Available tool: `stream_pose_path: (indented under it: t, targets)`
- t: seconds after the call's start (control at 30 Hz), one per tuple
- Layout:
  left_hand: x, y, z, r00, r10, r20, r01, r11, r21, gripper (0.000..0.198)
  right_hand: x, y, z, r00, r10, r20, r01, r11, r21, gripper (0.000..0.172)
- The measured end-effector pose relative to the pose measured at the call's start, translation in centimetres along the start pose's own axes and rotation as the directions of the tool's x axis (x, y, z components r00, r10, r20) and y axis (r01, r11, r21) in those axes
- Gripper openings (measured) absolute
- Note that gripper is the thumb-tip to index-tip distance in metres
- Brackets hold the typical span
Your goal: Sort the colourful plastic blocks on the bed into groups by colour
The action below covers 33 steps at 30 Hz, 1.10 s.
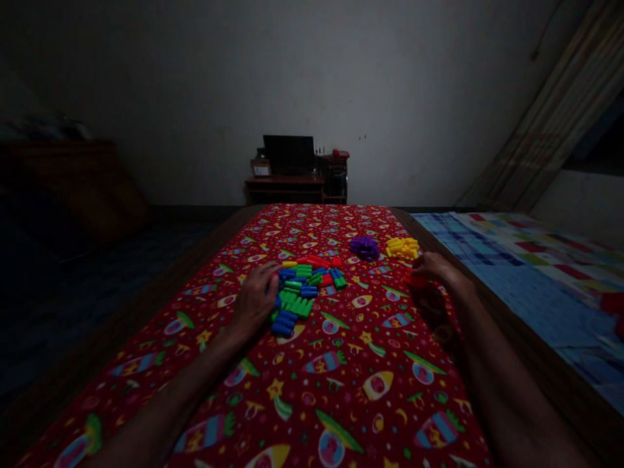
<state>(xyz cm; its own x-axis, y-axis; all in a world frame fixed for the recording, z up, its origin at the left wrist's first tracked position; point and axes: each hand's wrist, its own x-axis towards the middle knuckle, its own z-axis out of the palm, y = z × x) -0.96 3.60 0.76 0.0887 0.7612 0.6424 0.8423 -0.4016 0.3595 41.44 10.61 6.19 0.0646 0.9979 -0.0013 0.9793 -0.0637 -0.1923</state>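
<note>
A mixed heap of blue, green and red plastic blocks (pixel 305 286) lies on a red cloth with rocket prints (pixel 341 364). My left hand (pixel 256 300) rests at the heap's left edge, fingers curled against the blue and green blocks. My right hand (pixel 435 268) lies near the cloth's right edge, fingers closed over a red block (pixel 416 281). Just beyond it sits a pile of yellow blocks (pixel 402 247), with a pile of purple blocks (pixel 364 247) to its left.
The cloth covers a long wooden table (pixel 531 354). A blue checked mat (pixel 526 273) lies to the right. A small dark desk with a monitor (pixel 292 170) stands against the far wall. The room is dim.
</note>
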Motion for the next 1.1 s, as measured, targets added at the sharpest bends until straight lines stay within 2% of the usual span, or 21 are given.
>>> stream_pose_path:
  t: [0.03, 0.1, 0.17, 0.23, 0.3, 0.4, 0.47, 0.53, 0.57, 0.63, 0.7, 0.73, 0.83, 0.9, 1.0, 1.1]
  targets:
    - [0.3, -1.2, -0.1, 0.998, -0.057, 0.008, 0.057, 0.998, -0.012, 0.041, 0.0, 0.1, 0.0, 1.0, 0.001, 0.019, -0.001, 1.0, -0.013, 0.017]
    - [0.7, -3.3, -0.3, 0.984, -0.146, 0.102, 0.152, 0.987, -0.046, 0.045, 0.0, 0.1, 0.0, 1.0, 0.003, 0.027, -0.002, 0.999, -0.05, 0.02]
    - [0.6, -4.6, -0.3, 0.958, -0.191, 0.216, 0.213, 0.973, -0.087, 0.049, -0.2, -0.1, -0.3, 0.999, -0.004, -0.042, 0.001, 0.997, -0.071, 0.02]
    - [0.4, -5.1, -0.3, 0.94, -0.216, 0.264, 0.253, 0.96, -0.117, 0.05, -0.6, -0.8, -0.9, 0.99, -0.036, -0.14, 0.026, 0.997, -0.076, 0.023]
    - [0.3, -4.8, -0.5, 0.935, -0.272, 0.225, 0.303, 0.946, -0.112, 0.049, -1.1, -2.3, -1.4, 0.968, -0.102, -0.228, 0.092, 0.994, -0.055, 0.026]
    - [0.5, -3.5, -1.2, 0.924, -0.374, 0.079, 0.379, 0.923, -0.062, 0.044, -2.3, -5.9, -1.4, 0.916, -0.265, -0.301, 0.283, 0.959, 0.017, 0.025]
    - [0.8, -2.4, -1.8, 0.922, -0.387, -0.019, 0.386, 0.922, -0.043, 0.042, -3.5, -8.7, -0.5, 0.851, -0.418, -0.318, 0.467, 0.879, 0.095, 0.024]
    - [1.1, -0.9, -2.2, 0.934, -0.353, -0.046, 0.35, 0.935, -0.063, 0.04, -5.0, -11.5, 1.1, 0.757, -0.565, -0.327, 0.64, 0.741, 0.202, 0.023]
    - [1.2, 0.0, -2.3, 0.945, -0.325, -0.015, 0.323, 0.942, -0.096, 0.04, -5.9, -12.7, 2.0, 0.702, -0.628, -0.337, 0.71, 0.659, 0.25, 0.023]
    - [1.1, 1.9, -2.2, 0.963, -0.244, 0.119, 0.264, 0.943, -0.203, 0.04, -7.5, -14.7, 3.7, 0.582, -0.711, -0.394, 0.813, 0.505, 0.289, 0.025]
    - [0.8, 3.6, -1.8, 0.952, -0.145, 0.268, 0.228, 0.922, -0.313, 0.042, -8.8, -16.0, 4.9, 0.516, -0.754, -0.408, 0.855, 0.425, 0.297, 0.026]
    - [0.6, 4.4, -1.6, 0.941, -0.108, 0.32, 0.224, 0.908, -0.353, 0.043, -9.2, -16.3, 5.2, 0.509, -0.767, -0.391, 0.858, 0.416, 0.301, 0.024]
    - [0.2, 5.5, -1.0, 0.926, -0.102, 0.364, 0.264, 0.864, -0.429, 0.046, -9.1, -16.1, 4.5, 0.552, -0.765, -0.331, 0.827, 0.449, 0.339, 0.021]
    - [0.2, 5.4, -0.8, 0.93, -0.133, 0.343, 0.288, 0.843, -0.454, 0.05, -7.9, -15.0, 3.3, 0.622, -0.705, -0.341, 0.777, 0.501, 0.38, 0.023]
    - [0.6, 4.1, -1.1, 0.954, -0.177, 0.243, 0.264, 0.88, -0.394, 0.049, -5.2, -11.5, 0.9, 0.767, -0.535, -0.355, 0.64, 0.678, 0.362, 0.031]
    - [0.9, 1.8, -1.5, 0.962, -0.252, 0.1, 0.27, 0.931, -0.246, 0.041, -3.0, -7.0, -0.8, 0.886, -0.308, -0.347, 0.404, 0.88, 0.25, 0.033]
